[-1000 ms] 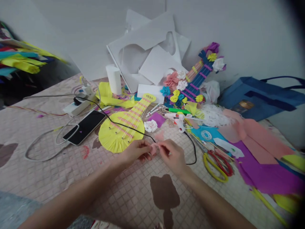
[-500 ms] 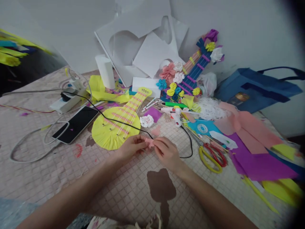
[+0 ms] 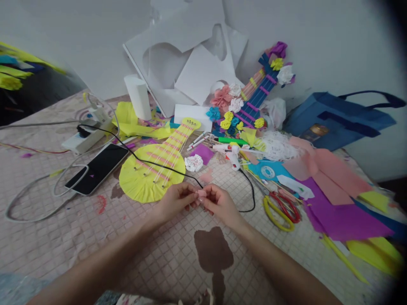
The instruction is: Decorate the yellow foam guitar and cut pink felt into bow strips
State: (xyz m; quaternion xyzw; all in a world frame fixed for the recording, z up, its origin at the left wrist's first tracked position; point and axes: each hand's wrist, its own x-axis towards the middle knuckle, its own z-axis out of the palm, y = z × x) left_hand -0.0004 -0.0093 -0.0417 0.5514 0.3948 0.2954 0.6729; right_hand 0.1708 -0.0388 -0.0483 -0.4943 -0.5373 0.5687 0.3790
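Note:
A small piece of pink crepe paper (image 3: 201, 193) is pinched between my two hands, low in front of the yellow paper guitar. My left hand (image 3: 182, 199) is closed on its left end, thumb against fingers. From the other side my right hand (image 3: 219, 201) grips the same piece. The yellow paper guitar (image 3: 149, 192), with pink strips and white strings, lies just beyond my left hand. A white paper flower (image 3: 193, 162) rests to the right of its body, beside a purple paper square (image 3: 205, 154). A black cord runs across the guitar and behind my fingers.
At the right lie a white glue gun (image 3: 234, 160), scissors with yellow and red handles (image 3: 280, 212) and purple paper sheets (image 3: 343, 220). A phone (image 3: 98, 169) and a power strip (image 3: 84, 142) sit left. A blue flowered guitar (image 3: 254, 106) leans at the back beside a blue bag (image 3: 343, 123).
The pink paper looks more compact between my fingertips, and my right fingers have shifted their hold on it. The whole view has moved slightly.

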